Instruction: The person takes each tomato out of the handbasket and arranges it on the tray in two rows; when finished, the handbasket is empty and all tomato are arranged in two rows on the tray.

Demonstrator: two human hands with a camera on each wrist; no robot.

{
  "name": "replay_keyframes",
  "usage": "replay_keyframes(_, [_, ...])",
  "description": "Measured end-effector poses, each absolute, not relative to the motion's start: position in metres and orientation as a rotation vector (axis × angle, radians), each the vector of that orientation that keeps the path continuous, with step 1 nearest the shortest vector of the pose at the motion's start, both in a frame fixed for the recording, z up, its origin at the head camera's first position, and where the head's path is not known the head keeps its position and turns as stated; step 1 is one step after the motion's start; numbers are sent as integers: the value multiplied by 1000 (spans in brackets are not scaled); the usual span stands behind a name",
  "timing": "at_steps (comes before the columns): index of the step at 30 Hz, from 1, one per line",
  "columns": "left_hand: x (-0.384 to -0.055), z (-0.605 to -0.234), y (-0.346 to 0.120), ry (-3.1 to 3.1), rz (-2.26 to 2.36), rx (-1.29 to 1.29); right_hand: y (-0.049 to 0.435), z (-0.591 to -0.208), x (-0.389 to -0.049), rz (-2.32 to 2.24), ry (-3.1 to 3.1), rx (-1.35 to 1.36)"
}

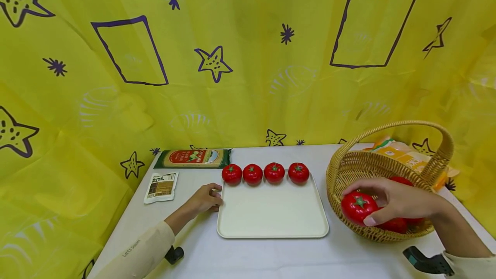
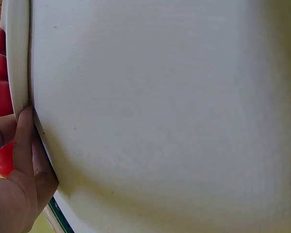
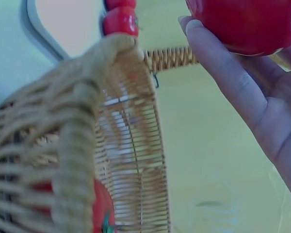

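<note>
My right hand [image 1: 391, 199] grips a red tomato [image 1: 358, 208] above the wicker basket [image 1: 334, 184], fingers and thumb around its sides. In the right wrist view that tomato [image 3: 247, 22] is up over the basket rim [image 3: 80, 145]. More tomatoes [image 1: 397, 225] lie inside the basket, partly covered by the hand. At the left edge of the cream tray [image 1: 273, 212], my left hand [image 1: 207, 198] has its fingertips against the rim. The left wrist view shows the fingers [image 2: 24, 141] at the tray rim [image 2: 18, 53]. Several tomatoes [image 1: 252, 174] stand in a row along the tray's far edge.
A green pasta-like packet [image 1: 193, 158] lies behind the tray's left side, and a white pouch [image 1: 161, 187] sits left of my left hand. An orange-and-white bag [image 1: 403, 152] is behind the basket, whose tall handle [image 1: 403, 124] arches over it. A yellow curtain [image 1: 240, 98] backs the table.
</note>
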State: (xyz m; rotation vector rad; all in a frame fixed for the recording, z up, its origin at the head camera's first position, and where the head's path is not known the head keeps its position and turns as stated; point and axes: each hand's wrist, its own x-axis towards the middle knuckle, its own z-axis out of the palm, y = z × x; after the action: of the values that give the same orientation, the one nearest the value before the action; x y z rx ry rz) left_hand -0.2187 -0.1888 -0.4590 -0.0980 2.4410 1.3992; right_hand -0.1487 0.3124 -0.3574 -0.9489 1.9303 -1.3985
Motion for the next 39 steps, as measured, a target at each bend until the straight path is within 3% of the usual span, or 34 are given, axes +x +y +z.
replay_keyframes(39, [-218,-458,-188,2453,1382,-104,202,-366,-163,-1183,2081,-1023])
